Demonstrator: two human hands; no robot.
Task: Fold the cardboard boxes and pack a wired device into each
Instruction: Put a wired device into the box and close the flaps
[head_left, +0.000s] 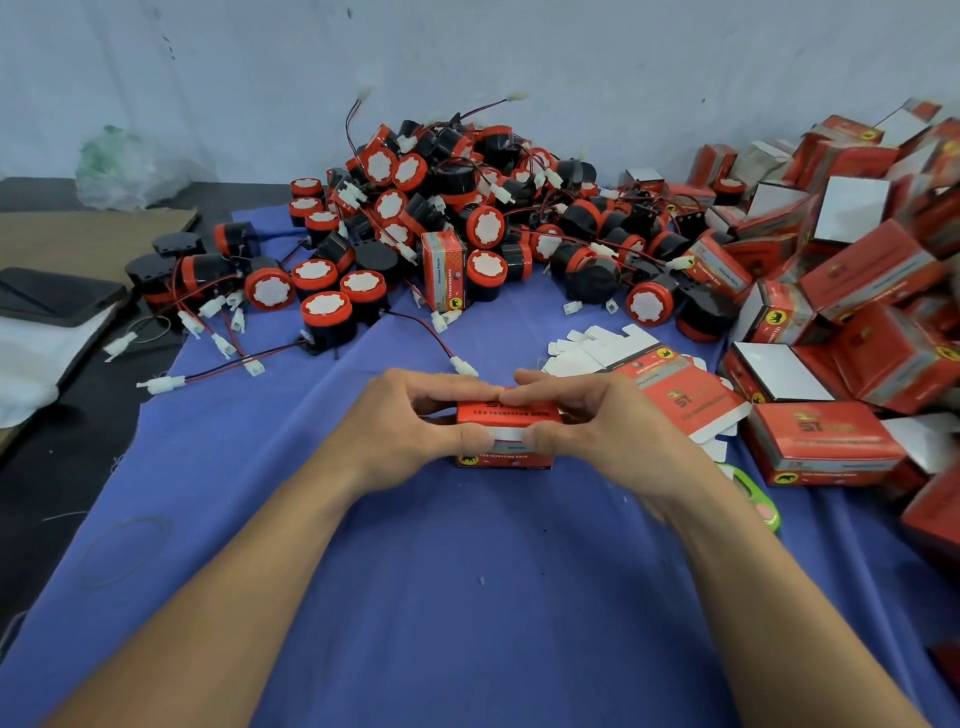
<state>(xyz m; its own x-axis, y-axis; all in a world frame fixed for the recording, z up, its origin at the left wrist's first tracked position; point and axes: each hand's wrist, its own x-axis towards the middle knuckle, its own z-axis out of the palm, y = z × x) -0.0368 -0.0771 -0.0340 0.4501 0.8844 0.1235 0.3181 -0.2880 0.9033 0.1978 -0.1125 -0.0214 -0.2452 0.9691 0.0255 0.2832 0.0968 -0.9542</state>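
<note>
A small red cardboard box (506, 415) sits on the blue cloth (467, 571) between my hands. My left hand (410, 426) grips its left end with thumb and curled fingers. My right hand (597, 421) grips its right end the same way, fingertips meeting over the top. A white flap shows along its near side. Flat unfolded box blanks (685, 395) lie just right of it. A heap of black-and-red round wired devices (467, 218) with white connectors fills the cloth behind.
Folded red boxes (841, 291) pile up on the right. One upright box (442, 270) stands among the devices. A green-and-pink item (758, 499) lies by my right wrist. A dark phone (52, 296), brown cardboard (93, 234) and a plastic bag (124, 166) sit at left.
</note>
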